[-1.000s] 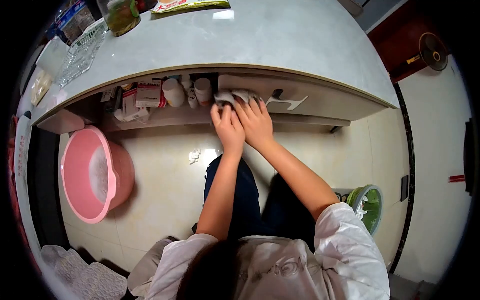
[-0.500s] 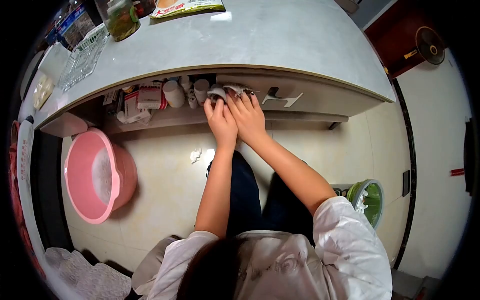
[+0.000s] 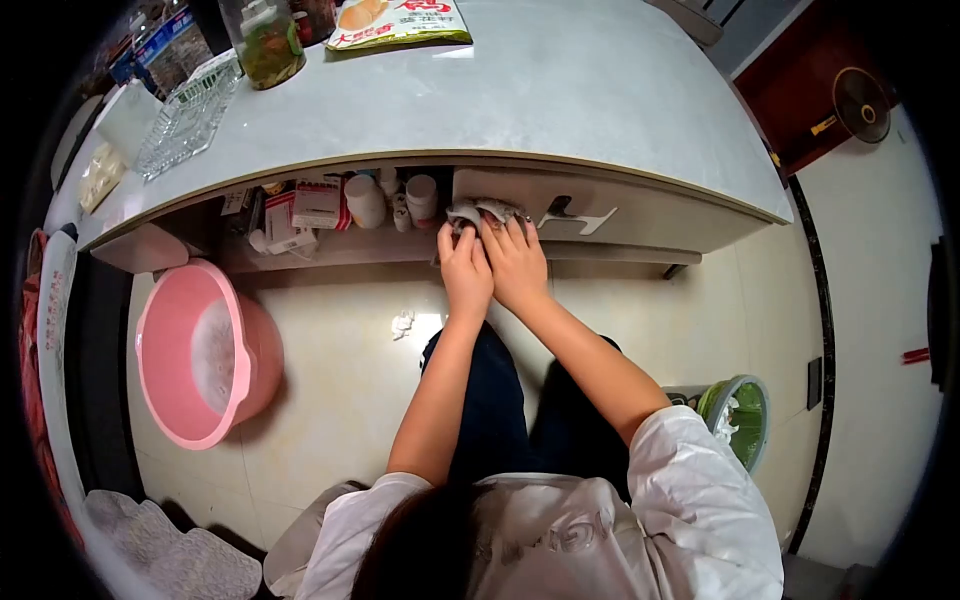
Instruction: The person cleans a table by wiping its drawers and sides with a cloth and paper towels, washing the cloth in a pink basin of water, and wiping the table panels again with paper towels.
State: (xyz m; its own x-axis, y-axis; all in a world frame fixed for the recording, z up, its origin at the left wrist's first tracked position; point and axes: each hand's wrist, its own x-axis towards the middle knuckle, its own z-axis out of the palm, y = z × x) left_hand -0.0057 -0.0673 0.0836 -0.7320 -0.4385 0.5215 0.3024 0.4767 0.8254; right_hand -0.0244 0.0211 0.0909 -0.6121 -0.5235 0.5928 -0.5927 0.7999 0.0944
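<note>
My left hand (image 3: 465, 268) and my right hand (image 3: 515, 262) are side by side, at the left end of a grey drawer front (image 3: 665, 215) under the table. Both have their fingers curled over a crumpled grey-and-white cloth (image 3: 463, 213), which sits against that edge of the drawer front. Much of the cloth is hidden behind my fingers. Just right of it, a pale curved handle (image 3: 585, 222) is on the drawer front. To the left, white bottles (image 3: 365, 202) and medicine boxes (image 3: 320, 203) stand in the open compartment.
A pink basin (image 3: 262, 350) with suds inside stands on the floor at left. A bin with a green liner (image 3: 745, 440) is at right. Crumpled tissue (image 3: 402, 325) lies on the tiles. On the tabletop (image 3: 600, 100) are a jar (image 3: 270, 55), a snack bag (image 3: 400, 22) and a clear tray (image 3: 190, 120).
The camera view has shifted, so the table and basin sit slightly lower and farther right. My hands and the cloth remain together at the drawer front's left end.
</note>
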